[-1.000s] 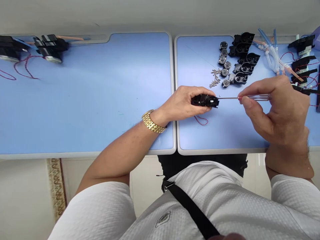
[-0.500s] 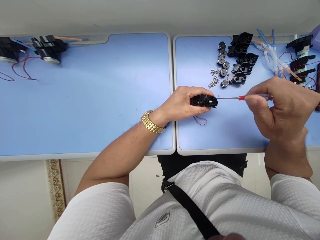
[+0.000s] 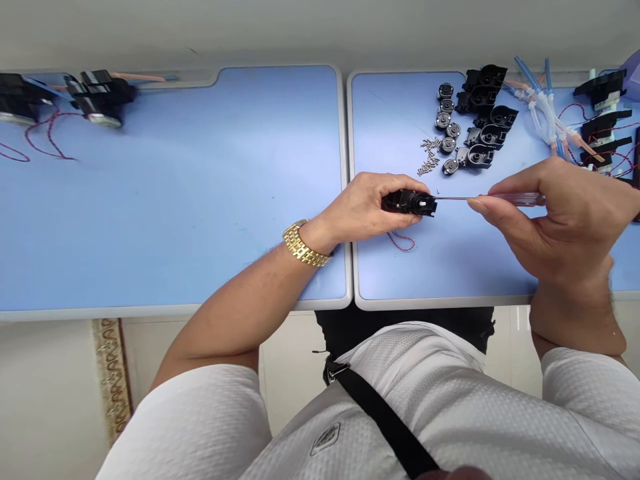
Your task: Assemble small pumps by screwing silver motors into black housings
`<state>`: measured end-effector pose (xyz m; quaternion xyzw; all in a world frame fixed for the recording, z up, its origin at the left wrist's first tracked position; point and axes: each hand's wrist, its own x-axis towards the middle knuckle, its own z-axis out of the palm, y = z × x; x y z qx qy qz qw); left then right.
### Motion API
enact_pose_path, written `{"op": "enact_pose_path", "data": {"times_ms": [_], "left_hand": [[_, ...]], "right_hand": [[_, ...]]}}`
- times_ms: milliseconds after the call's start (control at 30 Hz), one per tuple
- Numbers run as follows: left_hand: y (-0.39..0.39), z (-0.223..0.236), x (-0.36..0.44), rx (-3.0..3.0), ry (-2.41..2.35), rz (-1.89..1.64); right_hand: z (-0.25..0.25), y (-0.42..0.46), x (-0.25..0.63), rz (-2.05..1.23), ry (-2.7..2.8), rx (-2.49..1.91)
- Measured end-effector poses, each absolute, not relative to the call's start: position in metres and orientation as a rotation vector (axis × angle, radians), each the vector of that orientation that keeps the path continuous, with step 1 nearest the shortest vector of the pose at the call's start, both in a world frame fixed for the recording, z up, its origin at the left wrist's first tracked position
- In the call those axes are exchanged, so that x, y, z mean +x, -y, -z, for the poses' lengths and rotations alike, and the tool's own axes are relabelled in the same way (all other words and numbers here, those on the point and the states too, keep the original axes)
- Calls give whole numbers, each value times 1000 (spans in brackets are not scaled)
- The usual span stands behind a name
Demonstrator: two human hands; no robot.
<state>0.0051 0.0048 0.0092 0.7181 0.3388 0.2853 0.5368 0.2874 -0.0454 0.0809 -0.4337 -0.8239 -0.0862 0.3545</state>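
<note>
My left hand is closed around a small black plastic assembly with a white peg on its face. A loop of thin red wire hangs below it onto the table. In my right hand, closed between thumb and fingers, is a screwdriver with a clear handle. Its metal shaft lies level and points left, the tip at the right end of the assembly. Whether the tip sits in a screw is too small to tell. A lone screw lies just beyond the shaft.
Loose screws lie in a pile behind my left hand, beside several round black parts and black housings. Clear, blue and orange tubes and wired black units are farther right. More units stand back left.
My right thumb and fingers have slid toward the screwdriver's shaft, covering its red collar. The assembly and my left hand are almost still.
</note>
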Motion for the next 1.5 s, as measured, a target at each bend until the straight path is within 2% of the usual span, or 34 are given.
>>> {"op": "enact_pose_path", "data": {"times_ms": [133,333,467,767,900,1167,1367,1500], "left_hand": [[-5,-9,5,1711,-815,-666],[-5,-6,4,1715,-812,-688],[-5,-7,4,1710,-810,-684],[-5,-6,4,1712,-812,-679],[-5,-7,4,1719,-808,-675],[-5,-7,4,1695,-810,-683],[-5,-9,4,1686,-825,-656],[-5,-9,5,1691,-811,-667]], "right_hand": [[-76,42,291,311,2091,-1129],[-85,50,286,-63,2181,-1123],[-89,54,283,-93,2193,-1103],[-81,45,286,189,2106,-1114],[-80,45,288,217,2128,-1180],[-88,53,290,-130,2201,-1163],[-85,49,289,-35,2183,-1074],[-78,44,287,155,2128,-1103]]}}
